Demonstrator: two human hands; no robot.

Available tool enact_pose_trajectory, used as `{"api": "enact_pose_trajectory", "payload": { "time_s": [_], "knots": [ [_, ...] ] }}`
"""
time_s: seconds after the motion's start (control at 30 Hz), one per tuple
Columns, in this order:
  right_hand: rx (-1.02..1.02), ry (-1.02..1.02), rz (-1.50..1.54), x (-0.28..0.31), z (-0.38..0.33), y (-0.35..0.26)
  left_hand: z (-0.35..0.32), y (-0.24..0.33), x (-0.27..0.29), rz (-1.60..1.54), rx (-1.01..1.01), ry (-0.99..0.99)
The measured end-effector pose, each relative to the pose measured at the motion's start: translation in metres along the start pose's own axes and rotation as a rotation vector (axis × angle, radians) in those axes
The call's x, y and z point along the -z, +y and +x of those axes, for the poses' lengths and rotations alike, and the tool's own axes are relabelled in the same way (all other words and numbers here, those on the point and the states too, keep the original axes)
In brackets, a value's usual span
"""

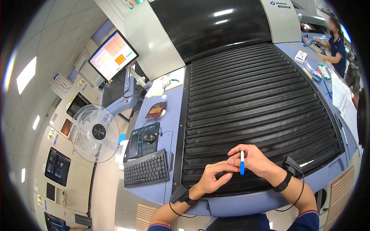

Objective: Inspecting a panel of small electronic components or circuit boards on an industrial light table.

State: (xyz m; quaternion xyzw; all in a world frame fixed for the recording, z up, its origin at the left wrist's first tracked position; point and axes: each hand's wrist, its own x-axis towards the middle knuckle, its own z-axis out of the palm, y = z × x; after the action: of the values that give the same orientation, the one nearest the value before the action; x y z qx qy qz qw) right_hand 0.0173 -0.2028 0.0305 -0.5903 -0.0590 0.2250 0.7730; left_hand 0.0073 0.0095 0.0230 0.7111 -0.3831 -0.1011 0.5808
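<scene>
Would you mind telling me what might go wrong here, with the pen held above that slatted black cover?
1. The right hand pinches the white pen with a blue cap lightly at its upper end; it might slip and drop onto the ribbed black cover, perhaps rolling along a groove.
2. The left hand reaches toward the blue cap; pulling it off could leave ink on the fingers.
3. The wrist strap cable hangs by the machine's front edge and might snag.
</scene>
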Motion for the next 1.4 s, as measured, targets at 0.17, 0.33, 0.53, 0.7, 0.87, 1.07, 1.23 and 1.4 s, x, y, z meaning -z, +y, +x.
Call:
{"api": "enact_pose_trajectory", "payload": {
  "time_s": [0.17,0.33,0.53,0.7,0.87,1.07,1.23,1.4],
  "knots": [
    [0.019,0.100,0.259,0.001,0.003,0.001,0.001,-0.010,0.002,0.020,-0.117,0.205],
    [-0.108,0.073,0.467,-0.008,0.001,0.007,0.001,-0.011,-0.015,0.277,-0.115,0.044],
    [-0.066,0.078,0.451,-0.015,-0.004,-0.002,0.002,-0.013,-0.012,0.302,-0.072,0.017],
    [-0.035,0.059,0.547,0.000,0.000,-0.003,0.002,-0.014,-0.006,0.418,-0.053,-0.060],
    [0.139,0.175,0.496,0.022,-0.002,-0.025,0.010,-0.008,0.017,0.462,0.037,0.155],
    [0.344,0.449,0.111,0.049,0.012,-0.026,0.012,-0.019,0.056,0.715,0.301,0.550],
    [0.645,0.555,-0.803,0.056,0.019,-0.016,0.003,-0.018,0.071,1.031,0.407,0.571],
    [0.558,0.401,-1.102,0.054,0.022,0.001,0.000,-0.024,0.067,1.159,0.498,0.464]
  ]
}}
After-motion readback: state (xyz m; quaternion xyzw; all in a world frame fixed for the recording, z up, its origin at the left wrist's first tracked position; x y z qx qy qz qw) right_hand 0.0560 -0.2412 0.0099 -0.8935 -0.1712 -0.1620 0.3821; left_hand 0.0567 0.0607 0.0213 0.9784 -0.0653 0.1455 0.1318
